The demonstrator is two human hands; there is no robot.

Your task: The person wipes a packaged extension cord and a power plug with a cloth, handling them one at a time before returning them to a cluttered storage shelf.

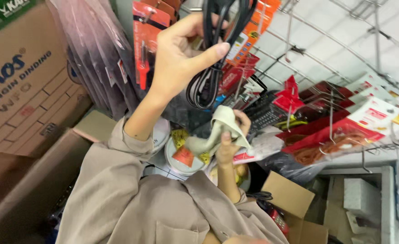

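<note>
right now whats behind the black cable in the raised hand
Behind the black cable, held up by the left hand, hang red and orange packets on a wire rack. The cable covers parts of them.

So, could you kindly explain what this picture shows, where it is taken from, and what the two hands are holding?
There is no machine here: a person wears a camera on the head, and it looks down at their own two bare hands, so you see beige sleeves at the bottom. The left hand is raised and grips a coiled black cable. The right hand, lower down, holds a pale cloth. Behind them a wire rack carries hanging red packets of small goods. Cardboard boxes stand at the left and below right, and round white lidded tubs sit beneath the hands.
</note>
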